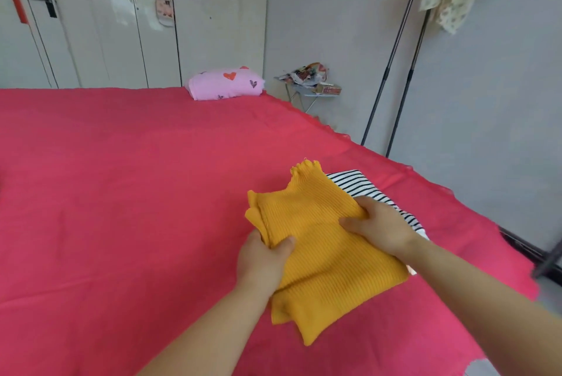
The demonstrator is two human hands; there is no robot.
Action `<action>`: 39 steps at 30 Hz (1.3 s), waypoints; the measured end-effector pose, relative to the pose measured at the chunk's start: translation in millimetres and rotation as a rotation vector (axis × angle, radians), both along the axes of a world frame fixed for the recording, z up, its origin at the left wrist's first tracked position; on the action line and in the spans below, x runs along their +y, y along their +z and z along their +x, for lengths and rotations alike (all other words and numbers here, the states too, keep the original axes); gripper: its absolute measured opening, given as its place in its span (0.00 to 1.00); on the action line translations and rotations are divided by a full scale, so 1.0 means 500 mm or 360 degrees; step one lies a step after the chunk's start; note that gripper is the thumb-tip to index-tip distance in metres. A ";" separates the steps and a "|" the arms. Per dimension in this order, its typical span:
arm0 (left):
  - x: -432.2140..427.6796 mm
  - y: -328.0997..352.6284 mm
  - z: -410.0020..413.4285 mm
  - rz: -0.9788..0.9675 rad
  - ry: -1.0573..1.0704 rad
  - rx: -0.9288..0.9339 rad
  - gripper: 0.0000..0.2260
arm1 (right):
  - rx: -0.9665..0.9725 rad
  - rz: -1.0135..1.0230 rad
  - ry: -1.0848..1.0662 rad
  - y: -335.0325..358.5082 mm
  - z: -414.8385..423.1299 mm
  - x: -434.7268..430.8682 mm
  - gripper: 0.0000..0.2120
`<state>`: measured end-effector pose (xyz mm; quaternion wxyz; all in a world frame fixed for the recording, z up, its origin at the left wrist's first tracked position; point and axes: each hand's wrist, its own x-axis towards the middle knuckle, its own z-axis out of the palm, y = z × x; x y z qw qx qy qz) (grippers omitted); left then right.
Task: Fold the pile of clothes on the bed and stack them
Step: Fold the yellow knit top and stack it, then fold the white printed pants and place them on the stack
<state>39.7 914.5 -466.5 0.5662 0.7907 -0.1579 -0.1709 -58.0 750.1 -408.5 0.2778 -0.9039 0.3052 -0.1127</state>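
**Holding the folded sweater over the stack**

Both grips are closed on the yellow sweater (328, 241). The left grip (261, 263) pinches its 9 o'clock edge, and the right grip (380, 226) curls over the 3 o'clock edge. It lies on the bed (121, 193) toward 5 o'clock, partly covering the striped garment (359, 185), which shows at its 1 o'clock side.

Likely trouble — the loose layers at 6 o'clock could slip open if it is lifted unevenly, or the sweater could land askew on the striped piece.

Count: one sweater, one striped garment, one pink pillow (225, 83) at 12 o'clock, two grips.
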 end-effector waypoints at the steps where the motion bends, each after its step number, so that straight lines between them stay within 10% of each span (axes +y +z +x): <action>1: -0.037 0.004 0.002 -0.0016 -0.0033 0.0008 0.21 | -0.0014 -0.0033 -0.0017 0.008 -0.001 -0.036 0.15; 7: -0.228 0.013 0.038 -0.0206 -0.0168 0.0010 0.25 | -0.0111 -0.0164 -0.0142 0.014 0.028 -0.226 0.16; 12: -0.311 -0.051 0.072 -0.0211 -0.0641 0.0166 0.52 | 0.0100 -0.0277 -0.0324 -0.057 0.043 -0.336 0.26; 18: -0.351 -0.120 0.040 0.0327 -0.0796 -0.0950 0.36 | 0.0318 -0.0575 -0.0175 -0.142 0.075 -0.358 0.24; 23: -0.351 -0.187 0.011 0.0748 -0.1015 -0.1085 0.46 | 0.0820 -0.0915 0.0007 -0.247 0.063 -0.306 0.46; 26: -0.343 -0.206 0.014 0.0872 -0.1103 -0.1110 0.45 | 0.0761 -0.0911 -0.0094 -0.265 0.065 -0.303 0.35; 31: -0.271 -0.138 0.027 0.0984 -0.1210 -0.1046 0.30 | 0.0863 -0.0883 -0.0125 -0.225 0.066 -0.268 0.52; 35: -0.151 -0.083 0.055 0.1080 -0.0979 -0.1169 0.28 | 0.0718 -0.0697 -0.0189 -0.172 0.079 -0.194 0.23; 39: -0.005 -0.033 0.097 0.1372 -0.0705 -0.1248 0.26 | 0.0533 -0.0523 0.0008 -0.160 0.118 -0.019 0.18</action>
